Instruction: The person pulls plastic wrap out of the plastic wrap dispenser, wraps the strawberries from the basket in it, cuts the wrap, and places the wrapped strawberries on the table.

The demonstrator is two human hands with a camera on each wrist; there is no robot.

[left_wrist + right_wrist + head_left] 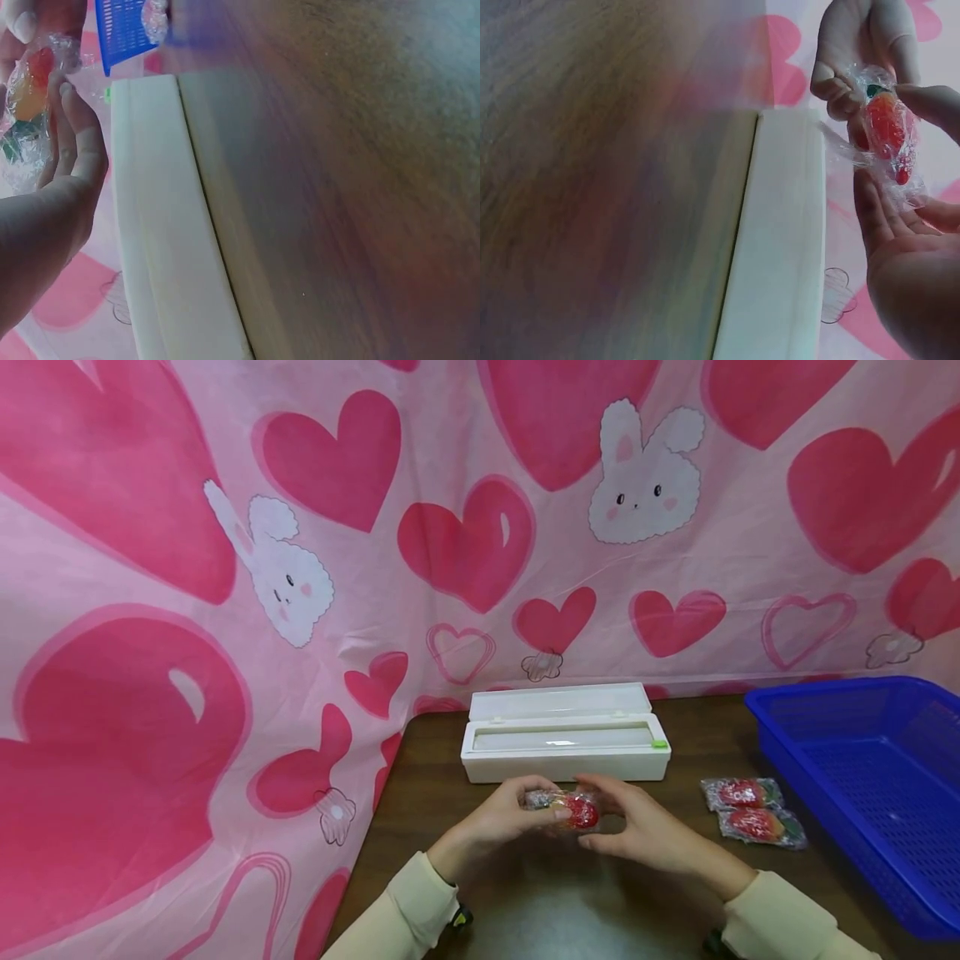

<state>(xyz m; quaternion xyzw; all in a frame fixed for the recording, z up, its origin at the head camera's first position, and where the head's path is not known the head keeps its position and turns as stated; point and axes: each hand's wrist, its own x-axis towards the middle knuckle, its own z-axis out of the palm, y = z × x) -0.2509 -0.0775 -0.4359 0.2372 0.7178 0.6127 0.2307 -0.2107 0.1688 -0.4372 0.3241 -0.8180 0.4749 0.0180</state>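
A small red piece with a green leafy end, wrapped in cling film point(581, 811), is held over the table in front of the white box. My left hand point(495, 817) grips it from the left, thumb across its front. Curved round its right end, my right hand point(647, 828) touches the film with its fingers; its thumb stands apart, below. In the right wrist view the wrapped piece point(889, 127) shows orange-red through crinkled film, a loose flap of film trailing to its left. Both hands frame it in the left wrist view, where the left fingers point(75, 135) lie along its side.
A white cling film dispenser point(566, 766) with its lid raised and a green slider stands behind the hands. Two wrapped red pieces point(757, 825) lie to the right, beside a blue plastic basket point(825, 793). A heart-patterned cloth point(465, 452) hangs behind the brown table point(420, 777).
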